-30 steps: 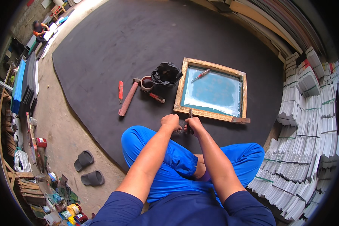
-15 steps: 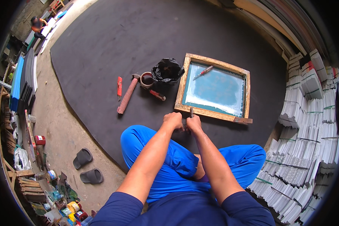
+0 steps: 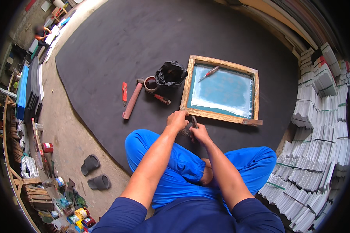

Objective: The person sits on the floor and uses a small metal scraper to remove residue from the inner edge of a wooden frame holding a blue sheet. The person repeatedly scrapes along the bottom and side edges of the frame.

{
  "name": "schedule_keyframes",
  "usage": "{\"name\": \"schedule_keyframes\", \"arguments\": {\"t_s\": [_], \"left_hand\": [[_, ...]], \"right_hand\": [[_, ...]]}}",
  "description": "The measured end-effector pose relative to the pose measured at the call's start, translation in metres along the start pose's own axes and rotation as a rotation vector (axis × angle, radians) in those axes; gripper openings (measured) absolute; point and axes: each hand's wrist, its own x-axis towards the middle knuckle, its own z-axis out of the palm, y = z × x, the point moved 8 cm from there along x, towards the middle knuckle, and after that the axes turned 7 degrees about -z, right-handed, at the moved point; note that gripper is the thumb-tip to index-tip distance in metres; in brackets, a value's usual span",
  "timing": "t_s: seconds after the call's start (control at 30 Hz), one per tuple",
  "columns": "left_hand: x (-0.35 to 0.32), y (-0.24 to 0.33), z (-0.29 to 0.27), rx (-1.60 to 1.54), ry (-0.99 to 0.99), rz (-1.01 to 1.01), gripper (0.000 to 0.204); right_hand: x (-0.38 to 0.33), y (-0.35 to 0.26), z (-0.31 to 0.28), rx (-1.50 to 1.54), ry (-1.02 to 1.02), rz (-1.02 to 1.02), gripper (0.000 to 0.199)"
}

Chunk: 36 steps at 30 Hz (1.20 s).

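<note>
My right hand is closed round a small dark hand tool; its exact kind does not show. Beside it, my left hand is closed at the near left corner of a wooden frame. Whatever its fingers hold is hidden. Under and between my hands lies a small heap of greyish bits. Teal mesh with a whitish border fills the frame, and a red-and-grey screwdriver-like tool rests on it.
Left of the frame lie a black plastic bag, a tape roll, a red-handled tool, a hammer and a red utility knife. Bundled white sheets stand right; slippers lie left. A person sits far left.
My left hand has shifted slightly up to the frame's corner. My right hand has drawn back a little toward me, and its tool now leans left.
</note>
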Motion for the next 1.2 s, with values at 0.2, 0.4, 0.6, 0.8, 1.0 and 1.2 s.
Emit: {"name": "schedule_keyframes", "arguments": {"t_s": [0.2, 0.4, 0.6, 0.8, 1.0, 1.2], "left_hand": [[-0.007, 0.012, 0.002, 0.097, -0.041, 0.101, 0.013], [-0.011, 0.008, 0.004, 0.156, -0.051, 0.093, 0.011], [-0.008, 0.002, 0.007, 0.135, -0.046, 0.046, 0.011], [-0.005, 0.0, 0.007, 0.136, -0.037, 0.021, 0.012], [-0.007, 0.004, 0.01, 0.155, -0.072, 0.04, 0.012], [-0.008, 0.0, 0.004, 0.156, -0.085, -0.012, 0.015]], "right_hand": [[-0.016, 0.012, 0.007, -0.035, -0.14, 0.034, 0.011], [-0.028, 0.017, 0.011, 0.123, -0.228, 0.273, 0.022], [-0.034, 0.007, 0.01, 0.12, -0.268, 0.37, 0.018], [-0.034, 0.007, 0.011, 0.243, -0.26, 0.289, 0.018], [-0.038, 0.015, 0.004, 0.272, -0.239, 0.322, 0.015], [-0.049, 0.007, 0.015, 0.202, -0.251, 0.38, 0.02]]}}
